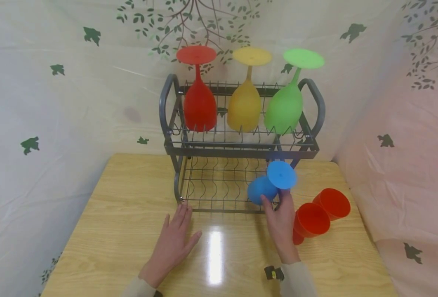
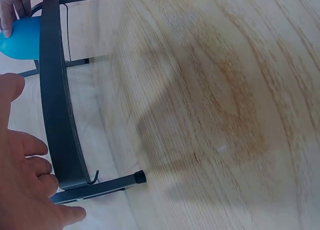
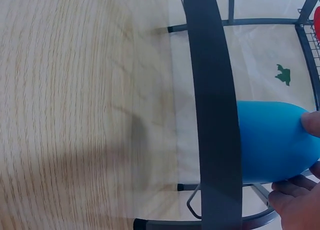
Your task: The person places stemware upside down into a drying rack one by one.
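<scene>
My right hand (image 1: pixel 282 222) grips a blue plastic goblet (image 1: pixel 262 190) by its bowl, thumb on the near side and fingers on the far side. The goblet is upside down, its round foot raised and leaning right, its bowl at the right end of the lower shelf (image 1: pixel 219 210) of a dark metal rack. In the right wrist view the rim is hidden behind the shelf's front bar (image 3: pixel 215 105). My left hand (image 1: pixel 172 243) lies with extended fingers, tips at the shelf's front left corner.
On the upper shelf (image 1: pixel 241 153) stand inverted red (image 1: pixel 200 107), yellow (image 1: pixel 244 107) and green (image 1: pixel 285 107) goblets, the green one tilted right. Two red goblets, one nearer (image 1: pixel 312 220) and one farther (image 1: pixel 332 203), are on the wooden table (image 1: pixel 130 198) right of my right hand. Patterned cloth (image 1: pixel 74 103) hangs behind.
</scene>
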### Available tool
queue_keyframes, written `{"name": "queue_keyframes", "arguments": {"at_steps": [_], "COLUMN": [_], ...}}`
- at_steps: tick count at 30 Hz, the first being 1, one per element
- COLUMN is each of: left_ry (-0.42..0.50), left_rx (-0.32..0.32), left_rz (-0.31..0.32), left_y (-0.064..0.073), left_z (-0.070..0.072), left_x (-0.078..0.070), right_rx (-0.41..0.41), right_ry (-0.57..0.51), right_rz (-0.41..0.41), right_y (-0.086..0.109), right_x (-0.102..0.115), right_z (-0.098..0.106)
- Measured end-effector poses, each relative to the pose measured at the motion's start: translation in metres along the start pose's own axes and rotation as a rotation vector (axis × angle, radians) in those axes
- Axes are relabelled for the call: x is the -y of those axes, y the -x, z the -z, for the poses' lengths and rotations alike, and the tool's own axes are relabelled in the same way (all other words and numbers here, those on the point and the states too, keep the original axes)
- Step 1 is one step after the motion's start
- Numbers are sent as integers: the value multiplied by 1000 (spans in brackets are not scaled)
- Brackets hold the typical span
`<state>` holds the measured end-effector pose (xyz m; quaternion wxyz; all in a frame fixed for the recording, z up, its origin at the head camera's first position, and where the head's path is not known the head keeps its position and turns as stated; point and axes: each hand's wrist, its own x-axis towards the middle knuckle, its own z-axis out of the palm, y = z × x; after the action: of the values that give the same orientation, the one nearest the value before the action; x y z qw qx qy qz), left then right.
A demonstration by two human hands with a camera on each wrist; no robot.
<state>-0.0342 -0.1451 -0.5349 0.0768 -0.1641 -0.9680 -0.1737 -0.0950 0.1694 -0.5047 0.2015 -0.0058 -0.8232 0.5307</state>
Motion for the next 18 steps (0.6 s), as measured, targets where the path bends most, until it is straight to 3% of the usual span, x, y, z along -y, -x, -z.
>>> {"name": "queue_keyframes", "arguments": {"at_steps": [18], "left_ry": [-7], "left_rx": [27], "left_rz": [-1], "left_y": [1], "left_z": [-1], "left_x": [1], "right_rx": [57], "right_ry": [90], "right_rz": [-54], "right_y": [-14], "right_x": [-6], "right_z": [-3]}}
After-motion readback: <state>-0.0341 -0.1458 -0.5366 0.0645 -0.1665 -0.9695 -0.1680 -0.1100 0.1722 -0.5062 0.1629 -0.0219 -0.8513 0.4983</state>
